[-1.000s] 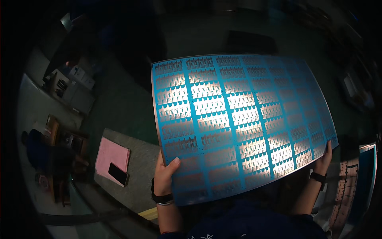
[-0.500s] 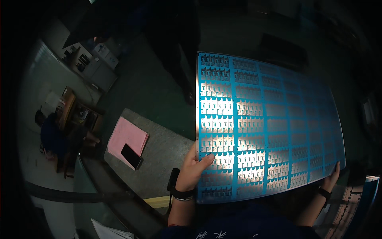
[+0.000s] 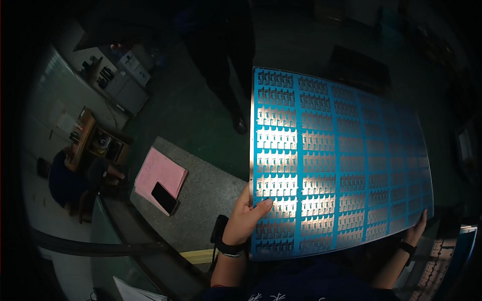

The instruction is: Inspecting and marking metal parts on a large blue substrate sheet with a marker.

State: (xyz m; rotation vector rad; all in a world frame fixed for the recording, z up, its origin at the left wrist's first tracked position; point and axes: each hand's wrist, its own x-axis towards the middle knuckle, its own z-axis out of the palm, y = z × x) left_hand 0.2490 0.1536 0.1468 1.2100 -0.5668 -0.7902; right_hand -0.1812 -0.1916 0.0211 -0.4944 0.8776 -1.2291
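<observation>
A large flat panel, blue with a grid of coppery circuit patterns, looks like a printed circuit board panel (image 3: 316, 165). It is held up in front of me, tilted, with light glinting off its left half. My left hand (image 3: 246, 218) grips the left edge near the lower corner, thumb on the printed face and the other fingers behind, hidden. At the lower right edge my right hand (image 3: 417, 227) holds the panel, its fingers partly hidden. Each wrist wears a dark band.
Left of the panel stands a grey speckled table (image 3: 206, 200) with pink papers (image 3: 159, 170) and a black phone (image 3: 164, 198). A person (image 3: 68, 175) sits at far left; another person's dark legs (image 3: 221, 75) stand beyond. More patterned panels (image 3: 437, 266) are at lower right.
The panel has shifted slightly, its left edge a little lower and to the right. Both hands keep their hold. The seated person at far left has leaned over further.
</observation>
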